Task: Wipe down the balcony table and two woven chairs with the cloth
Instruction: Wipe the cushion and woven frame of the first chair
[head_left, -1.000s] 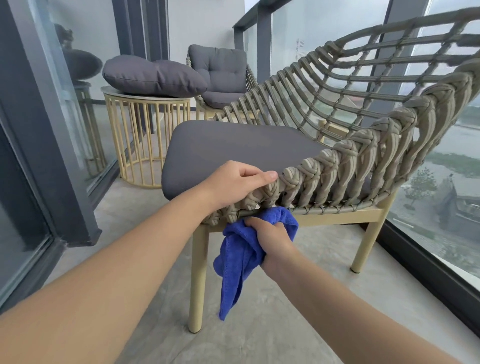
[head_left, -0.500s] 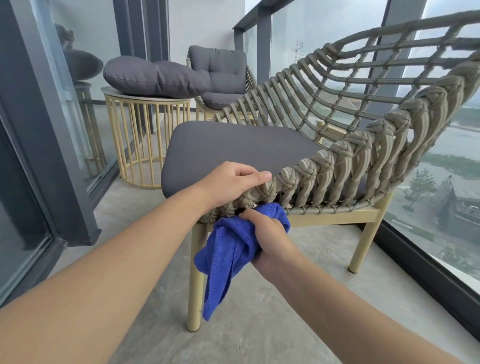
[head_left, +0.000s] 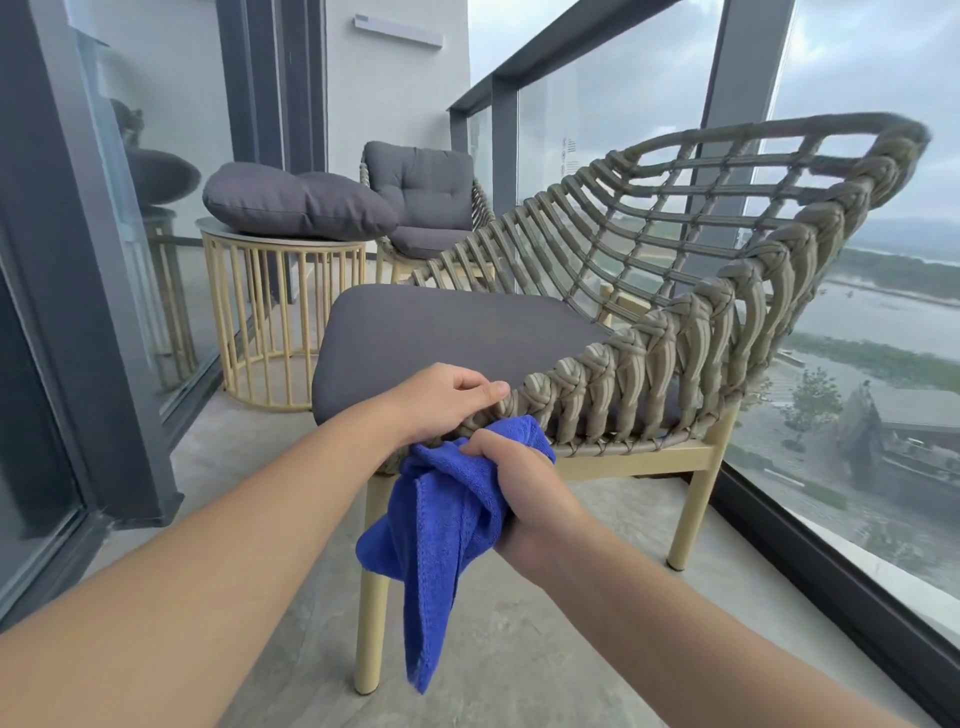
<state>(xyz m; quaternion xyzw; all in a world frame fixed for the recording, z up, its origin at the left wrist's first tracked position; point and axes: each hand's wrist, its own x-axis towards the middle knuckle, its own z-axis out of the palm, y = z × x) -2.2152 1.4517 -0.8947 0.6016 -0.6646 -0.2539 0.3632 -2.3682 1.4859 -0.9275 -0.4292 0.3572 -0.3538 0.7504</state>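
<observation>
Both hands at near chair (head_left: 675, 291) front-left rim: left hand (head_left: 441, 400) grips woven edge, right hand (head_left: 514, 483) clenched on blue cloth (head_left: 441, 519), pressed under rim, rest hanging by front leg. Table (head_left: 280, 244) w/ grey cushion (head_left: 296, 200) far left; 2nd chair (head_left: 426, 202) beyond.
</observation>
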